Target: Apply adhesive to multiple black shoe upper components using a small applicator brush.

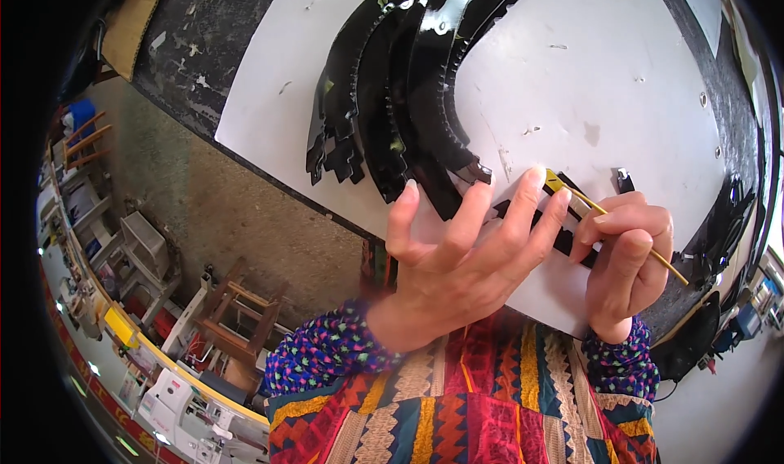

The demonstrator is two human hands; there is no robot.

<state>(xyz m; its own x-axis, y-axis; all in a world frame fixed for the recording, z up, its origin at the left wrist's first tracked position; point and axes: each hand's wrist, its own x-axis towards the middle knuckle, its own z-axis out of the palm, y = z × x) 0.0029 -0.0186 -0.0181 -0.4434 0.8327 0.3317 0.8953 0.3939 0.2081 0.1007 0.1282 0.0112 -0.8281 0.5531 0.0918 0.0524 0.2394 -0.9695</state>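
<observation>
Over the near edge of the white board (621, 80), on the dark, scuffed bench (196, 56), both hands are in close, and it's delicate stuff! The left hand (478, 231) is spread wide, back upward, its fingers fanned; one fingertip sits right at the lower ends of the curved glossy black strips (400, 97), another beside the shiny end of the innermost strip, and two more reach across toward the small yellow piece (554, 181). Over on the other side, the right hand (625, 248) is curled, pinching a thin yellowish stick (590, 205) between thumb and fingers, the stick slanting from beside that yellow piece, down past the knuckles to the right; whether the two are joined, one cannot tell. And those strips, what a sweep: they lie bunched on the board, overlapping, arching up to its far edge, with puckered seams along their sides. Just under the hands runs a short black strip (563, 239), partly hidden by fingers, while a small dark piece (625, 180) lies just beyond the right hand. Out to the right, more black pieces (723, 231) are heaped at the bench's edge; down on the left, a wooden stool (245, 309) stands on the floor (212, 195).
</observation>
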